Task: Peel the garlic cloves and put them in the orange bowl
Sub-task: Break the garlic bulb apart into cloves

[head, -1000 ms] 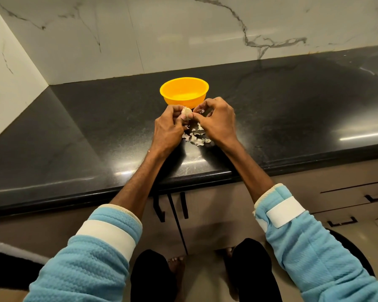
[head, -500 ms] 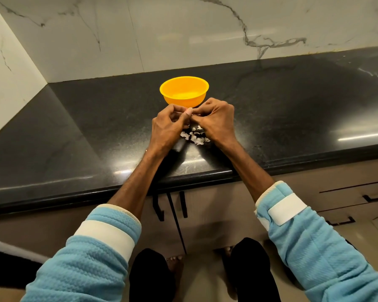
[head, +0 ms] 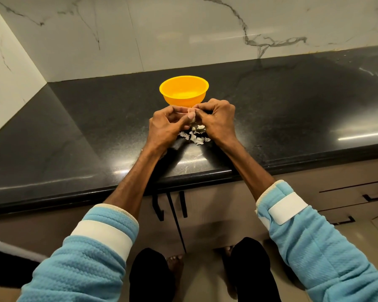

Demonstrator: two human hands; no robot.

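An orange bowl [head: 184, 90] stands on the black counter, just beyond my hands. My left hand [head: 167, 126] and my right hand [head: 216, 120] meet right in front of it, fingers curled. Between their fingertips they pinch a pale garlic clove [head: 193, 120], mostly hidden by my left thumb and my right fingers. A small heap of white garlic peels [head: 194, 136] lies on the counter under and between my hands. The bowl's inside looks bare from here.
The black stone counter [head: 74, 131] runs left and right, with a marble wall behind and at the left. Its front edge lies close below my wrists. Cabinet doors with dark handles [head: 157, 205] and drawers sit below.
The clove showed clearly between my fingers a second ago; now my fingers close over it more. Both hands stay in the same spot in front of the bowl.
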